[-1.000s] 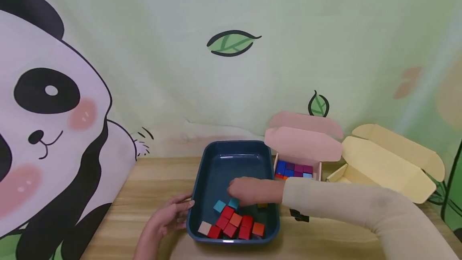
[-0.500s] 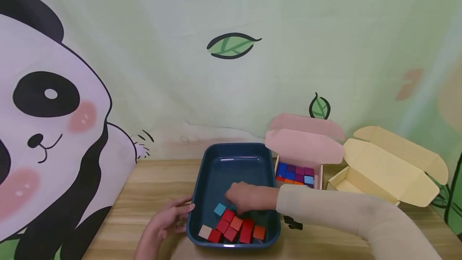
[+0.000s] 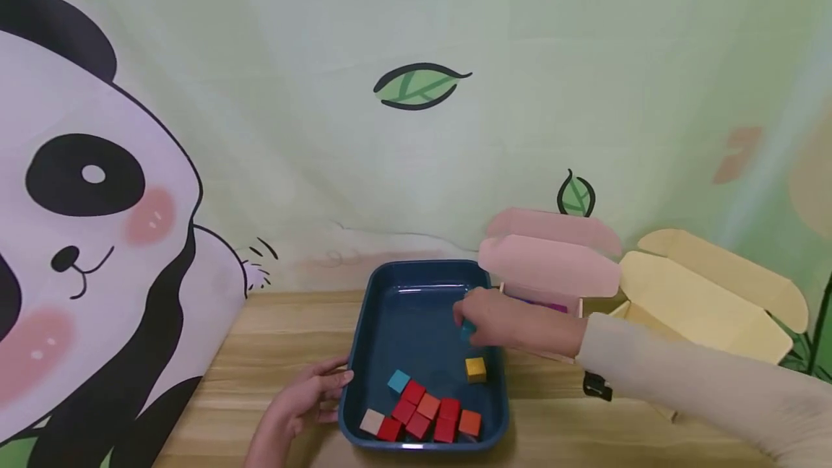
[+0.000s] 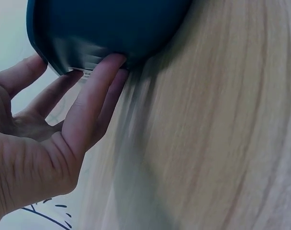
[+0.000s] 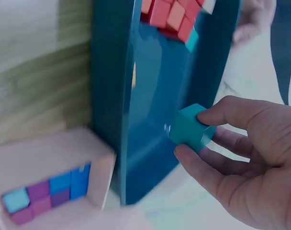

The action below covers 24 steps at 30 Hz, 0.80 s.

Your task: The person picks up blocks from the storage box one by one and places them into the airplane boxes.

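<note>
My right hand (image 3: pixel 490 316) pinches a teal cube (image 5: pixel 191 127) between thumb and fingers, above the right side of a dark blue tray (image 3: pixel 416 323). In the right wrist view the cube is raised over the tray floor. My left hand (image 4: pixel 54 115) rests its fingertips on the outside of the tray's left wall, the thumb near the rim. At the tray's near end lie several red and orange cubes (image 3: pixel 418 425), a pale cube (image 3: pixel 373 422) and a blue cube (image 3: pixel 399 381). A yellow cube (image 3: pixel 476 370) lies apart near the right wall.
Right of the tray stands an open pink box (image 3: pixel 549 263) with blue and purple cubes (image 5: pixel 59 184) inside, partly hidden by my arm in the head view. Farther right is an open yellow box (image 3: pixel 702 302). A patterned cloth (image 3: pixel 292 128) hangs behind the wooden table (image 3: pixel 286 331).
My right hand has risen from the cube pile and moved right and away with the teal cube, uncovering the yellow cube. The left hand has stayed at the tray's left side.
</note>
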Each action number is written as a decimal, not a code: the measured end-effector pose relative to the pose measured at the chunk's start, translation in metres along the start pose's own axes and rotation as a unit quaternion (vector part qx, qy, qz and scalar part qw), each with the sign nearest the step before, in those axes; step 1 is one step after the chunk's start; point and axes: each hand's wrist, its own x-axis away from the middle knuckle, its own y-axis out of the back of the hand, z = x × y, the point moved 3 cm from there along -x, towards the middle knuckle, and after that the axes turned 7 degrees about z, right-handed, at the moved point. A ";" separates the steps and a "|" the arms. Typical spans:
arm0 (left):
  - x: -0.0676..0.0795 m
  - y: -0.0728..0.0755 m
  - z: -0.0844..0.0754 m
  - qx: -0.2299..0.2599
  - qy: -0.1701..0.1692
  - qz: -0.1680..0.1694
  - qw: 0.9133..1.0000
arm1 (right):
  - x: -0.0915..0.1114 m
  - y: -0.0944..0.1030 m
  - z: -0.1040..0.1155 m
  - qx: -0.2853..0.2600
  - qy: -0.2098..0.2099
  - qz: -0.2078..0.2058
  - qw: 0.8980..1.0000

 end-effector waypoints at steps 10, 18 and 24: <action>0.000 0.003 -0.002 -0.002 -0.004 -0.008 1.000 | 0.049 0.026 -0.061 0.031 -0.018 -0.084 0.996; -0.001 0.001 -0.001 -0.014 0.001 -0.010 1.000 | 0.088 0.023 -0.110 0.026 -0.070 -0.066 0.995; -0.005 -0.002 -0.001 -0.017 0.005 -0.010 1.000 | 0.112 0.014 -0.141 0.004 -0.110 -0.050 0.993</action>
